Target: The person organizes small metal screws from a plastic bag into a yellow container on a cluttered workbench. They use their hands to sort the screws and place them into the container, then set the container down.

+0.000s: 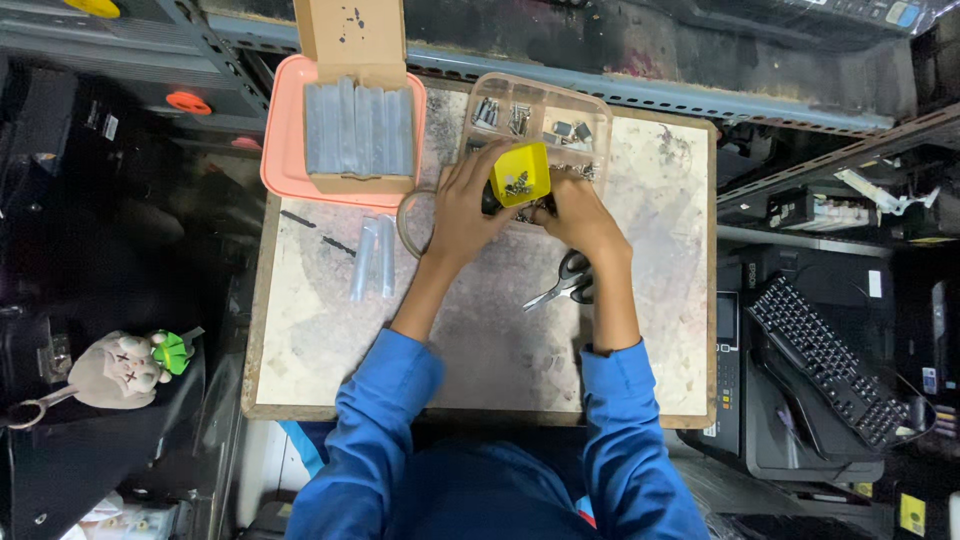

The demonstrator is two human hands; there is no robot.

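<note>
Blue sleeves up front, both hands meeting at the small yellow plastic cup of screws (521, 173): left hand (462, 208) curled against its left side, right hand (580, 215) gripping below-right, over the clear compartmented plastic organiser tray (590, 110). Steel scissors (565, 282) lie just under the right wrist.

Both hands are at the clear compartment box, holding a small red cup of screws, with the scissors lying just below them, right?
Not quite: the head view shows the small cup is yellow, not red. Both hands, left and right, are at the clear compartment box, scissors just below.
</note>
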